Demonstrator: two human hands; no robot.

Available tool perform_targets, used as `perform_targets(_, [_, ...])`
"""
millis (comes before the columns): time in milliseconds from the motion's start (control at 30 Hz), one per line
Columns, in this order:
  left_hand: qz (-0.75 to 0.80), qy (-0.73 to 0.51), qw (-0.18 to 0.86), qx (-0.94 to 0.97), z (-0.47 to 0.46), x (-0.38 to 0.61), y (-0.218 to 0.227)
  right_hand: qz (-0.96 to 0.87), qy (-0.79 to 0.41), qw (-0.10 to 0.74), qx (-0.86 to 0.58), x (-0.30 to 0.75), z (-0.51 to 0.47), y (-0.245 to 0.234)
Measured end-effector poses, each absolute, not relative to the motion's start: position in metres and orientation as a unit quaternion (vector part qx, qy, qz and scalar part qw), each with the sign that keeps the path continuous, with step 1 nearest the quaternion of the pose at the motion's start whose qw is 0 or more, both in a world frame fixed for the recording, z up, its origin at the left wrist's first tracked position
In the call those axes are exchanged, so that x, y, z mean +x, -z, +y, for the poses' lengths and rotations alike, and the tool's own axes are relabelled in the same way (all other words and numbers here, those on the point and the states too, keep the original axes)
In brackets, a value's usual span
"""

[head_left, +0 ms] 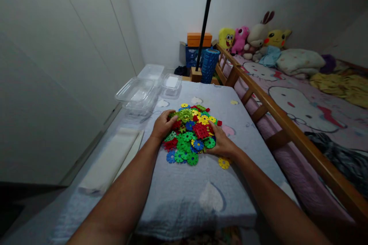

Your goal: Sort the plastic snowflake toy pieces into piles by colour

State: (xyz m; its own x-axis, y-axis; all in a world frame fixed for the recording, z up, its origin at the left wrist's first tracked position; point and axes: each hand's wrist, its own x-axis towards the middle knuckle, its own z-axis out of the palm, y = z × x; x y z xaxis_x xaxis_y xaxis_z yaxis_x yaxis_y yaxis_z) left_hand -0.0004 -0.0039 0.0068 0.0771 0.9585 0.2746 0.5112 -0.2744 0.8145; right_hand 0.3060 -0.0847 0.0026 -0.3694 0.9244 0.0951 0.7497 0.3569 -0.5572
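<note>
A pile of toothed plastic discs (191, 134) in red, green, blue and yellow lay around the middle of the cloth-covered tabletop (184, 199). The left hand (163, 124) was cupped against its left side and the right hand (221, 143) against its right, fingers loosely curved and a little apart, clamped on nothing. One yellow disc (223, 163) lay loose just beside the right wrist, and empty clear tubs (138, 95) stood at the far left corner.

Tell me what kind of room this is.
Probably a child's bedroom: a bed with a cartoon-cat sheet, plush toys lined up at its far end, and a pile of colourful plastic building discs on the cloth-covered table between the left hand and right hand.
</note>
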Motion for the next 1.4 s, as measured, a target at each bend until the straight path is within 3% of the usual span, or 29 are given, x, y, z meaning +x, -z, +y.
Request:
perform_targets(433, [0.532,-0.416,0.293,0.677,-0.008,0.000,-0.011,-0.804,-0.290,0.210,-0.475,0.299,-0.050,-0.016])
perform_targets(733, [0.505,-0.412,0.284,0.703,-0.008,0.002,-0.011,-0.774,-0.278,0.289,-0.489,0.282,-0.044,-0.015])
perform_targets(1067, [0.491,-0.388,0.278,0.729,-0.010,0.006,-0.012,-0.660,-0.361,0.409,-0.517,0.264,-0.044,-0.019])
perform_targets(1400, [0.468,-0.398,0.293,0.733,-0.013,0.013,-0.012,-0.695,-0.356,0.388,-0.490,0.249,-0.028,-0.049])
